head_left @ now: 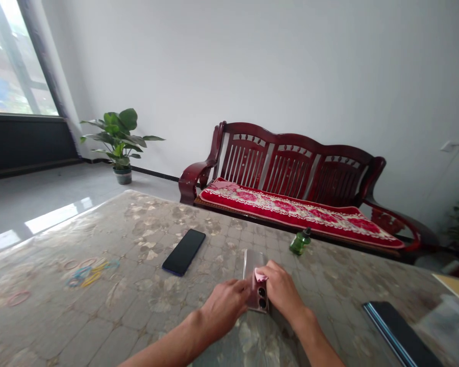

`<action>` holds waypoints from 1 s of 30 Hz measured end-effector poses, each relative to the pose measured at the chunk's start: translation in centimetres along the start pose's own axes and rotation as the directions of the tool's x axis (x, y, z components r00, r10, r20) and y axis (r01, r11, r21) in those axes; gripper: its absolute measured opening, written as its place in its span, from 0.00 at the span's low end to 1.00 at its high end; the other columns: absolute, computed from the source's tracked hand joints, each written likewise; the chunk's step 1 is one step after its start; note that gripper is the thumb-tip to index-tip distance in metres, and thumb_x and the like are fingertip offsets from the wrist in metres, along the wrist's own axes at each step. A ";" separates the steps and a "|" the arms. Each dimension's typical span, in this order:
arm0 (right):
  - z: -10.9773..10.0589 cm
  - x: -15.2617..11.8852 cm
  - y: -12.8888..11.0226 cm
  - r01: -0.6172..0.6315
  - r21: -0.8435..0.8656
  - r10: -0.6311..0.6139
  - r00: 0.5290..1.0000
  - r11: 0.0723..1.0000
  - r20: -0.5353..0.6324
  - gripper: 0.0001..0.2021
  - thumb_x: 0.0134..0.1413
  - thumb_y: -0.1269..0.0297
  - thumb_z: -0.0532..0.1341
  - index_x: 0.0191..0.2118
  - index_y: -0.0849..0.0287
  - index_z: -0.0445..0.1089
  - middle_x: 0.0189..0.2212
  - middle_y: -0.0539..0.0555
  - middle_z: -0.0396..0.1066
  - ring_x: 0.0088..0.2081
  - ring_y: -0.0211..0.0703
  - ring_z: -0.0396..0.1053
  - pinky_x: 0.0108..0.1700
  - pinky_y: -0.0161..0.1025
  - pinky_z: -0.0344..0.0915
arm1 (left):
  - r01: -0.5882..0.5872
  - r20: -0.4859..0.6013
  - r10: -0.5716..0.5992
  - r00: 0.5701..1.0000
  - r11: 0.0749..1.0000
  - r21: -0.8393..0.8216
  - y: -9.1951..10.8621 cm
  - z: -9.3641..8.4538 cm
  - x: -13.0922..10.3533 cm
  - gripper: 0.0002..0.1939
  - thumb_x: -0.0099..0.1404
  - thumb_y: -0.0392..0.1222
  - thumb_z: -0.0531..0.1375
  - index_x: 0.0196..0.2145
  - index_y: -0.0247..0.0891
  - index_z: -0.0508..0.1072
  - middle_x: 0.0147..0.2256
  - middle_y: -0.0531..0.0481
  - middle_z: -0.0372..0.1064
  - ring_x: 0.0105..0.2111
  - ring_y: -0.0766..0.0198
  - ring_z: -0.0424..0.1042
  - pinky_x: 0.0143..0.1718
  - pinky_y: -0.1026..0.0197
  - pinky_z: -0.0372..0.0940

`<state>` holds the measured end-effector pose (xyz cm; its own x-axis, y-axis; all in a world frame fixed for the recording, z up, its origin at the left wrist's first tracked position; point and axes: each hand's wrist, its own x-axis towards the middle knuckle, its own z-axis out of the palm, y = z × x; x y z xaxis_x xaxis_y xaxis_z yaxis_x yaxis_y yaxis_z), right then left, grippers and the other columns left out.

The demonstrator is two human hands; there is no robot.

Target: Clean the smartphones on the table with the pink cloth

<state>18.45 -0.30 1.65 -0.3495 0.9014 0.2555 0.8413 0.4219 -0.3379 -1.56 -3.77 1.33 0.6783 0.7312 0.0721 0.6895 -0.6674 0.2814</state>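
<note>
A shiny phone [253,300] lies back side up on the table, its two dark camera lenses at the end nearer me. My left hand [229,300] grips the phone's left edge, fingers together and fingertips over its back; the thumb is mostly hidden. Bunched in the closed fingers of my right hand [281,286] is a small pink cloth [260,276], pressed against the phone's back near its right edge. Beyond the right hand stands a green bottle [300,241] with a black top.
A dark phone [184,252] lies to the left, near loose coloured rubber bands [90,272]. At right are dark, flat devices [400,331] and a clear plastic item [449,326]. Past the patterned table [137,306] stand a wooden bench [290,153] and a potted plant [122,175].
</note>
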 end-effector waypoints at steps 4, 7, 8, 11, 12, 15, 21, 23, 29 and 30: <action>0.3 -1.9 0.1 0.041 0.111 -0.041 0.999 0.993 -0.001 0.20 0.56 0.76 0.49 0.38 0.51 0.77 0.31 0.51 0.67 0.37 0.39 0.67 0.37 0.32 0.59 | 0.001 -0.016 -0.001 1.000 1.000 0.017 -0.1 -0.1 0.0 0.09 0.72 0.42 0.52 0.39 0.40 0.71 0.40 0.48 0.71 0.41 0.58 0.72 0.46 0.60 0.67; 1.4 -2.1 0.8 0.032 0.271 0.002 0.992 0.962 -0.127 0.18 0.55 0.74 0.51 0.40 0.53 0.77 0.32 0.52 0.69 0.37 0.40 0.68 0.40 0.33 0.62 | 0.029 0.005 -0.029 1.000 1.000 0.000 -0.2 -0.7 0.1 0.07 0.70 0.42 0.55 0.38 0.40 0.72 0.41 0.49 0.72 0.42 0.58 0.73 0.44 0.62 0.68; 1.8 -2.1 1.1 0.031 0.337 0.027 0.985 0.941 -0.168 0.17 0.55 0.74 0.52 0.40 0.53 0.77 0.32 0.52 0.70 0.37 0.40 0.68 0.40 0.34 0.64 | 0.030 0.020 -0.030 0.999 1.000 -0.009 -0.3 -1.1 0.1 0.05 0.69 0.41 0.57 0.37 0.40 0.73 0.41 0.49 0.73 0.42 0.58 0.74 0.43 0.63 0.68; 2.6 -2.0 1.6 0.034 0.485 0.092 0.968 0.874 -0.233 0.15 0.55 0.72 0.54 0.38 0.55 0.78 0.33 0.53 0.71 0.36 0.42 0.70 0.40 0.36 0.66 | 0.008 0.054 -0.008 0.998 1.000 -0.011 -0.9 -2.1 0.6 0.05 0.67 0.38 0.58 0.35 0.41 0.74 0.40 0.50 0.73 0.41 0.58 0.75 0.41 0.64 0.68; 2.7 -2.0 1.7 0.034 0.508 0.101 0.966 0.861 -0.237 0.14 0.55 0.71 0.54 0.38 0.55 0.78 0.33 0.53 0.71 0.36 0.42 0.70 0.40 0.36 0.66 | -0.001 0.065 0.001 0.998 1.000 0.005 -1.2 -2.4 0.9 0.06 0.66 0.37 0.57 0.34 0.41 0.74 0.39 0.50 0.73 0.40 0.58 0.75 0.40 0.64 0.68; 2.7 -2.0 1.7 0.041 0.535 0.099 0.968 0.844 -0.230 0.13 0.56 0.70 0.55 0.38 0.54 0.78 0.33 0.53 0.72 0.37 0.43 0.71 0.41 0.37 0.67 | -0.038 0.098 0.029 0.995 0.995 0.091 -2.0 -3.1 2.2 0.10 0.64 0.31 0.56 0.38 0.42 0.74 0.39 0.49 0.74 0.40 0.57 0.75 0.39 0.62 0.68; 2.4 -2.2 1.6 0.114 0.525 0.087 0.935 0.844 -0.343 0.15 0.55 0.72 0.54 0.40 0.54 0.78 0.34 0.53 0.72 0.38 0.42 0.70 0.42 0.36 0.67 | -0.177 0.123 0.152 0.981 0.956 0.233 -3.2 -3.9 6.2 0.28 0.59 0.27 0.61 0.55 0.45 0.66 0.57 0.41 0.63 0.55 0.49 0.65 0.49 0.52 0.65; 2.4 -2.2 1.7 0.129 0.519 0.098 0.917 0.845 -0.388 0.15 0.55 0.72 0.54 0.40 0.54 0.77 0.34 0.53 0.72 0.38 0.41 0.70 0.42 0.36 0.67 | -0.230 0.137 0.197 0.971 0.928 0.294 -3.3 -4.1 7.4 0.28 0.59 0.29 0.62 0.56 0.46 0.65 0.62 0.39 0.56 0.60 0.45 0.59 0.51 0.48 0.63; 2.1 -2.0 1.9 0.121 0.537 0.147 0.892 0.835 -0.429 0.12 0.58 0.69 0.56 0.39 0.55 0.77 0.33 0.53 0.72 0.36 0.41 0.70 0.40 0.35 0.67 | -0.285 0.218 0.221 0.951 0.899 0.332 -3.1 -4.4 9.5 0.23 0.57 0.35 0.66 0.51 0.44 0.69 0.62 0.39 0.56 0.59 0.45 0.58 0.51 0.48 0.63; 2.1 -2.0 2.0 0.117 0.540 0.153 0.891 0.833 -0.428 0.12 0.58 0.69 0.56 0.39 0.55 0.77 0.33 0.53 0.72 0.36 0.41 0.70 0.40 0.35 0.67 | -0.289 0.226 0.221 0.949 0.897 0.335 -3.0 -4.4 9.6 0.24 0.57 0.36 0.66 0.51 0.44 0.69 0.61 0.39 0.57 0.59 0.46 0.58 0.51 0.48 0.62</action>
<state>19.94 -1.04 -1.45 -0.0067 0.8262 0.5633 0.4375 0.5090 -0.7413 1.74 5.92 5.39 0.8535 0.5140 -0.0856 0.5073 -0.8571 -0.0891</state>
